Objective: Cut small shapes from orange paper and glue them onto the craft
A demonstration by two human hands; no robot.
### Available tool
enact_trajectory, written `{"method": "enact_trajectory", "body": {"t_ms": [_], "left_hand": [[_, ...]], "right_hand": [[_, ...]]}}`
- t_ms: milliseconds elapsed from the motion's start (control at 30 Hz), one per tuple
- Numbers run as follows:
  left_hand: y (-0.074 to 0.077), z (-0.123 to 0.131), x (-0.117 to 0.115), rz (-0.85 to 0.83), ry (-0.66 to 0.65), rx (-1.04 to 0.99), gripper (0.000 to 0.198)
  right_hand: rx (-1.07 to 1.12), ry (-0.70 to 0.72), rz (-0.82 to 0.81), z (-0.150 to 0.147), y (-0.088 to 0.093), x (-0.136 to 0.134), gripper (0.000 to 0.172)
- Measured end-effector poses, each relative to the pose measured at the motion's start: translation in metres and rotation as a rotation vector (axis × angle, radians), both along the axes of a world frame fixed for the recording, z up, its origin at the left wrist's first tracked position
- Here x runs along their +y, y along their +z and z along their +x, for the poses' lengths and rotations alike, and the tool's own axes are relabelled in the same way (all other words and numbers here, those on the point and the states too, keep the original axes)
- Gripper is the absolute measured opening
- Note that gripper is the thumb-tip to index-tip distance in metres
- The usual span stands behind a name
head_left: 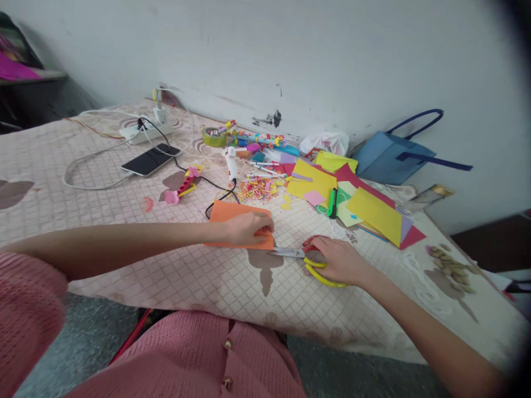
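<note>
An orange sheet of paper (pixel 226 213) lies at the middle of the table, with my left hand (pixel 249 228) on its right part, fingers curled in and gripping it. My right hand (pixel 338 258) is closed around the handles of a pair of scissors (pixel 292 252), one handle yellow and the other red. The blades point left, and their tips meet the sheet's lower right edge. Just beyond the paper sits a white glue gun (pixel 231 164) with a black cord. Small pink and yellow paper scraps (pixel 259 189) are heaped beside it.
Coloured sheets (pixel 375 213) and a green box cutter (pixel 333 203) lie to the right. A blue bag (pixel 392 157) stands against the wall. On the left are a phone (pixel 150 160), a power strip (pixel 145 131) and loose cables. Pistachio-like shells (pixel 450 268) lie at the right edge.
</note>
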State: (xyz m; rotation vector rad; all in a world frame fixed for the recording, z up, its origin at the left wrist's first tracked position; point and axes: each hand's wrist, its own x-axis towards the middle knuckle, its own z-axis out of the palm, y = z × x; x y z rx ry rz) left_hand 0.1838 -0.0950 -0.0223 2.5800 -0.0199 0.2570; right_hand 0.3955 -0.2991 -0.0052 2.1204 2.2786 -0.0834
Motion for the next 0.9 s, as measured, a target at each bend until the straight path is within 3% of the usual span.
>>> {"method": "enact_trajectory", "body": {"t_ms": [100, 200, 367, 633, 900], "left_hand": [[0.004, -0.006, 0.002, 0.06, -0.225, -0.111, 0.027], [0.006, -0.01, 0.005, 0.028, -0.342, -0.042, 0.035], [0.001, -0.011, 0.013, -0.069, -0.354, 0.126, 0.045], [-0.002, -0.012, 0.014, -0.135, -0.324, 0.155, 0.051], [-0.011, -0.013, 0.018, 0.022, -0.393, 0.031, 0.053]], "right_hand": [[-0.008, 0.003, -0.006, 0.001, -0.001, 0.0, 0.034], [0.003, 0.001, -0.01, 0.001, -0.001, 0.0, 0.034], [0.023, 0.008, -0.016, 0.001, -0.001, 0.0, 0.033], [0.033, 0.015, -0.033, 0.002, -0.001, 0.001, 0.033], [-0.032, 0.0, -0.079, 0.001, 0.0, 0.002, 0.034]]}}
